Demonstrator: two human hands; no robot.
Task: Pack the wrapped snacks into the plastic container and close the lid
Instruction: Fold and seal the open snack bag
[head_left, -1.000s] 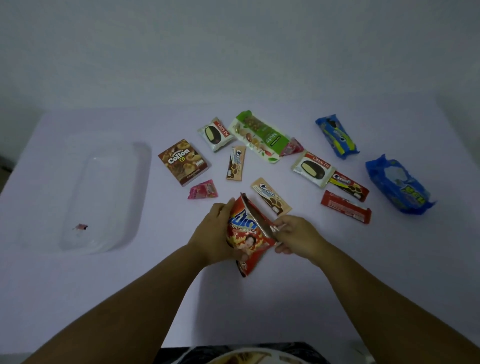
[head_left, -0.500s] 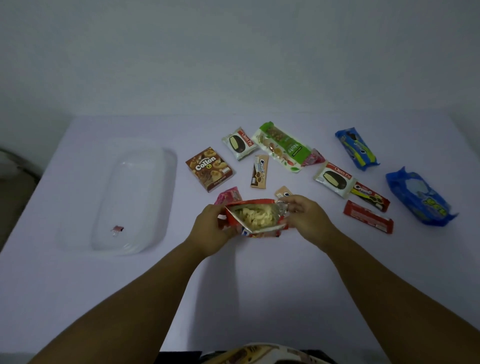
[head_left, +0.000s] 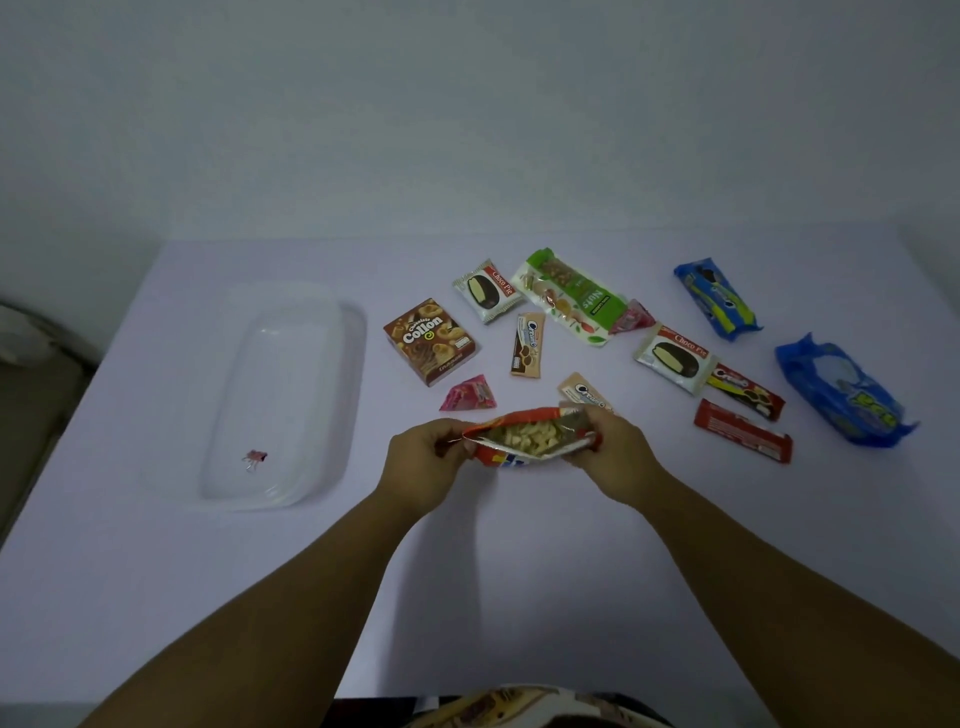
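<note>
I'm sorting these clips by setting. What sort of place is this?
Probably a plain indoor room with a staged tabletop: a bare white wall, a pale cloth-covered table, and assorted wrapped snacks beside a clear plastic container.

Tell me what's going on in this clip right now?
A person's left hand and right hand hold an opened red snack bag by its two ends, mouth spread, pale snacks visible inside. The clear plastic container sits to the left holding only a small pink clip. The other wrapped snacks, including the Collon box, lie unpacked on the table.
</note>
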